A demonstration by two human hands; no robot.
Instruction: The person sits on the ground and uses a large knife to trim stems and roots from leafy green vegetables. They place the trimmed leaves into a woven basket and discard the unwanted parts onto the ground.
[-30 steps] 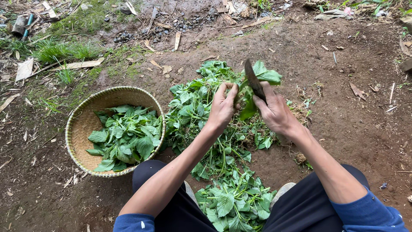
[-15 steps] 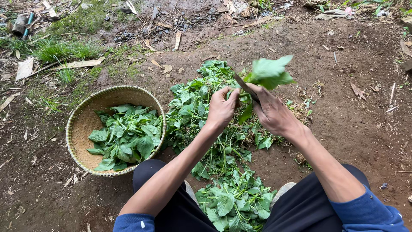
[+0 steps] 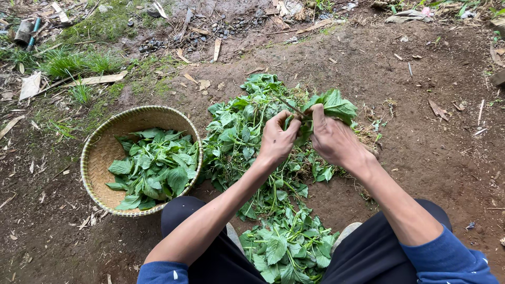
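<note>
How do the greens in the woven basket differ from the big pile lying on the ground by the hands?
The leaves in the round woven basket look picked clean: mostly flat, broad leaves with few stalks showing. The pile on the soil is tangled, with long thin stems running among its leaves. The basket's leaves are contained by a rim; the pile sprawls loose over bare dirt. Both are the same fresh green, pointed leaves.
</note>
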